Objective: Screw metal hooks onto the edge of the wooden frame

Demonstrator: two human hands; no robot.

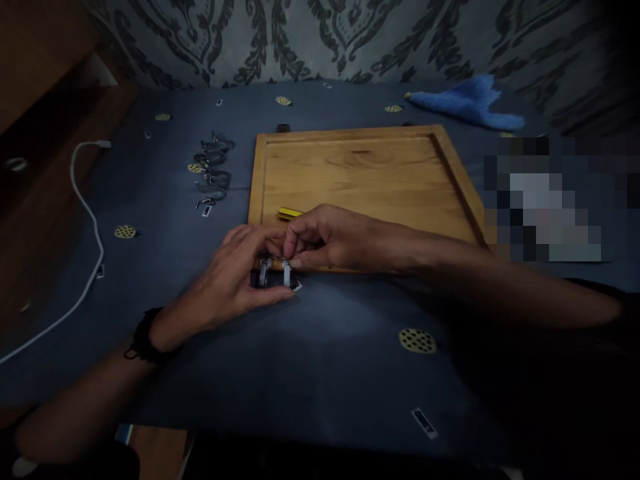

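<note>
At the near left edge of a framed wooden panel sits a small metal fitting with two shiny curved arms. My left hand grips it from the left, thumb below and fingers above. Over its upper part, my right hand is closed in a pinch. Anything between those right fingertips is too small to make out. Just behind the right fingers, a yellow object with dark stripes lies on the panel, partly hidden by the hand.
Left of the panel lie several dark metal fittings with small screws beside them. A white cable runs down the left side of the blue cloth. A fluffy blue duster lies at the back right. A blurred-out patch covers the right side.
</note>
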